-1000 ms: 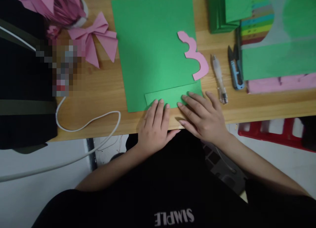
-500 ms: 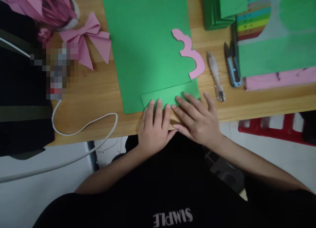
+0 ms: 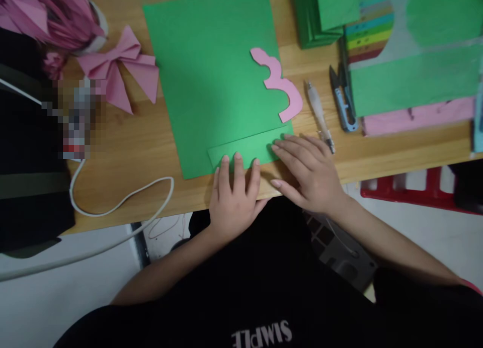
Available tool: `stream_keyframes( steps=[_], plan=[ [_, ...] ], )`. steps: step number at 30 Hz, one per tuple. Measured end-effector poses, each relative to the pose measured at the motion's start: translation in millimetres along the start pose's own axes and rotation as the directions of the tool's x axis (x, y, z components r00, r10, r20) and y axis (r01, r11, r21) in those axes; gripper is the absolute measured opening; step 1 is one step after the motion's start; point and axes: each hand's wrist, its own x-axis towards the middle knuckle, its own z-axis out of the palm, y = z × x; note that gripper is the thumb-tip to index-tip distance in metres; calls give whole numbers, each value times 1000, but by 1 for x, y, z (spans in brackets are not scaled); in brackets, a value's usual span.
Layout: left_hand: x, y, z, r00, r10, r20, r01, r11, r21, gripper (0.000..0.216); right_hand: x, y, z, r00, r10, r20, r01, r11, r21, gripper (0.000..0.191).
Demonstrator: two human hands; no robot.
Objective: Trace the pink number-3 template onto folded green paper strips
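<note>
The folded green paper strip [image 3: 247, 149] runs left-right along the near surface [image 3: 151, 147] edge; left hand [image 3: 234, 197] and right hand [image 3: 307, 172] press flat on it, fingers spread, side by side.

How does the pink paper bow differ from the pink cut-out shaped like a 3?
The pink paper bow is folded, with pleats and tails; the pink 3 cut-out is one flat piece. The bow lies on the bare wooden table, left of the green sheet; the 3 rests on that sheet's right edge, overhanging it. Both are pink paper, and neither hand touches them.
</note>
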Motion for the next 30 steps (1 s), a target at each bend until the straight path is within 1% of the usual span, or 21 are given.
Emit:
stream_keyframes(
  steps=[2, 5, 7, 9, 12, 14, 16, 19, 23, 27, 30],
  plan=[
    [-2, 0, 1, 1000, -6, 3, 6, 1000, -12, 69, 4, 5, -1, 997, -5, 81, 5, 1000, -2, 61],
    [-4, -1, 0, 1000, -3, 8, 3, 1000, -29, 71, 8, 14, -3, 984, -64, 166, 66, 998, -3, 63],
    [-2, -5, -4, 1000, -2, 13, 3, 997, -71, 77, 8, 19, -5, 976, -107, 190, 108, 994, 3, 63],
    [4, -11, -10, 999, -15, 34, 20, 988, -156, 84, 7, 22, -7, 971, -121, 207, 120, 993, 16, 62],
    [16, -26, -15, 996, -14, 90, 38, 961, -274, 80, 8, 23, -9, 971, -93, 221, 84, 995, 48, 61],
    [24, -34, -14, 991, 22, 129, 18, 952, -304, 71, 10, 23, -9, 974, -83, 211, 66, 994, 86, 61],
    [29, -39, -11, 990, 58, 132, -14, 949, -314, 65, 13, 23, -10, 979, -89, 183, 66, 990, 127, 61],
    [31, -39, -6, 992, 79, 99, -46, 955, -294, 55, 17, 25, -9, 985, -80, 151, 57, 987, 153, 59],
    [30, -38, -3, 997, 72, 36, -60, 963, -262, 39, 20, 30, -5, 989, -91, 112, 77, 989, 125, 52],
    [31, -42, 0, 996, 81, -31, -86, 965, -247, 34, 20, 33, -4, 987, -129, 97, 121, 989, 81, 44],
    [31, -47, 3, 992, 114, -62, -126, 960, -249, 32, 20, 34, -3, 984, -149, 96, 146, 989, 36, 41]
  ],
)
